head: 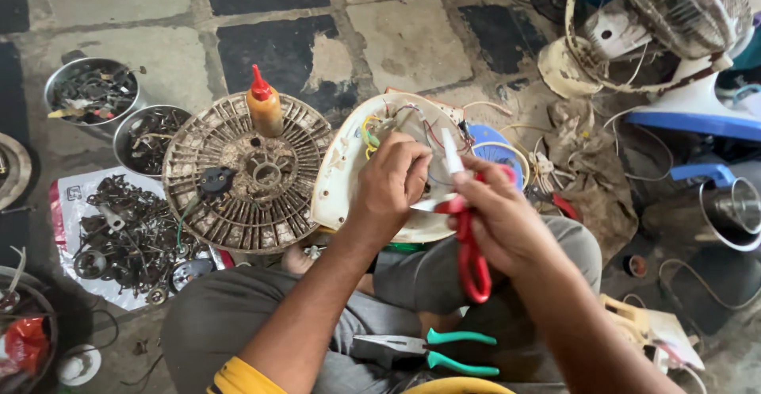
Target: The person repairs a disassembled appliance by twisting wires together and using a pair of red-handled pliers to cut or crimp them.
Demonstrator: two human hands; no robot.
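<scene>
My right hand (501, 221) grips red-handled scissors (469, 251), with a white cable end (450, 151) sticking up by its fingers. My left hand (391, 183) is closed on something small at the open white fan base (341, 174), whose coloured wires (372, 131) show inside; what it pinches is hidden. Both hands meet over the base, which rests tilted on my knees.
A round brown fan grille (238, 180) carries a glue bottle with a red cap (264, 107). Two metal bowls (91, 91) and a sheet with scrap parts (127, 239) lie left. Green-handled pliers (432, 350) rest on my lap. A table fan (658, 21) stands upper right.
</scene>
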